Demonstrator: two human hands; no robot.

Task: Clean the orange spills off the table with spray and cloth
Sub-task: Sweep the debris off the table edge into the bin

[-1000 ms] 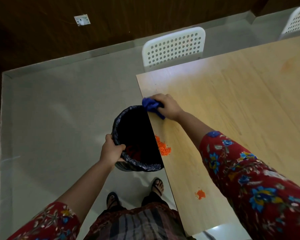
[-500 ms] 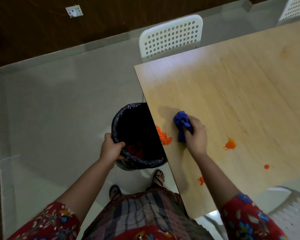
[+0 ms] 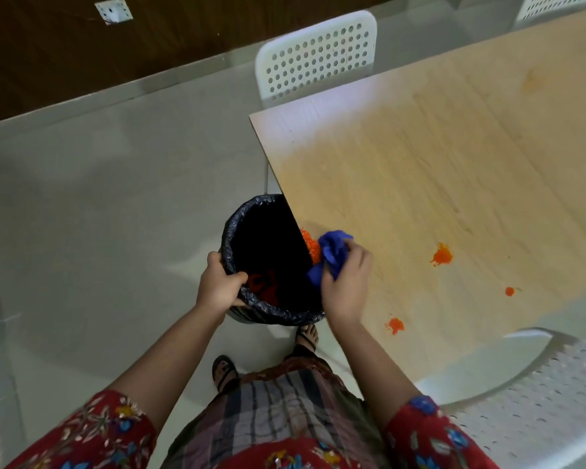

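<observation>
A blue cloth (image 3: 332, 253) is bunched in my right hand (image 3: 347, 286) at the left edge of the light wooden table (image 3: 420, 170). The cloth touches a heap of orange crumbs (image 3: 310, 245) right at that edge. My left hand (image 3: 219, 287) grips the rim of a bin lined with a black bag (image 3: 251, 214), held just below the table edge under the heap. Orange bits lie inside the bin. Three more orange spills mark the table: a large one (image 3: 441, 257), a small dot (image 3: 509, 291) and one near the front edge (image 3: 395, 325). No spray bottle is in view.
A white perforated chair (image 3: 315, 55) stands at the table's far end, another white chair (image 3: 538, 401) at the near right corner. A third chair back (image 3: 555, 5) shows at the top right. My sandalled feet (image 3: 224, 372) stand on pale floor beside the bin.
My right hand moved the cloth from the far table edge, over the tabletop, then left against the orange heap at the edge. The heap now lies tighter to the edge. My left hand kept hold of the bin.
</observation>
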